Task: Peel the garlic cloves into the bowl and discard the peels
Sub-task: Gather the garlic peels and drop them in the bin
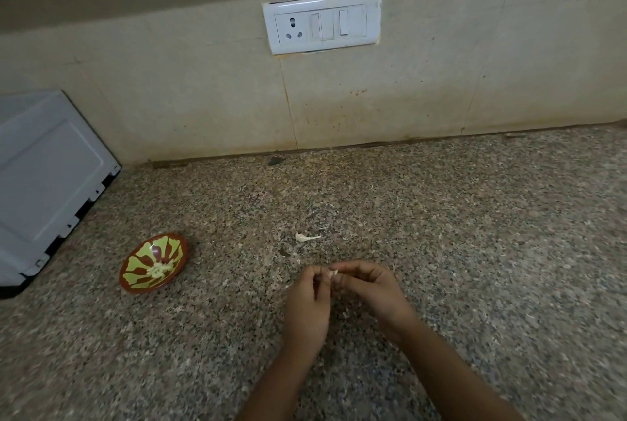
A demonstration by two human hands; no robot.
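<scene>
— Fingertips (317, 274) of the left hand (307, 302) meet those of the right hand (369, 291) just above the counter (458, 251). Both sets are curled inward, pinching one garlic clove (334, 272) between them. Only a pale sliver of it shows.

— Skin on or off?

— Cannot tell from where I stand, as the fingers cover most of it. My guess is mid-peel.

— And the rest of the garlic?

— Peeled cloves (157, 269) lie in the brown-and-green bowl (142, 251), left of the fingers and well apart from them. One strip of peel (307, 237) lies beyond the fingers, toward the wall (203, 98). Smaller pale scraps seem to sit directly beneath the hands, though the speckled stone makes them hard to pick out.

— What could go wrong?

— Three things, I judge. The clove is small and held only at the tips, so a hard tug on the skin could pop it loose onto the counter. The bowl is a reach away to the left, and a slack pinch on that carry would drop the clove short. Thin, light peel may also cling to the fingers and ride into the bowl, or scatter unnoticed on the mottled surface.

— Anything else near?

— A grey appliance (44, 166) stands left of the bowl, and a switch plate (322, 22) sits high on the wall.
</scene>
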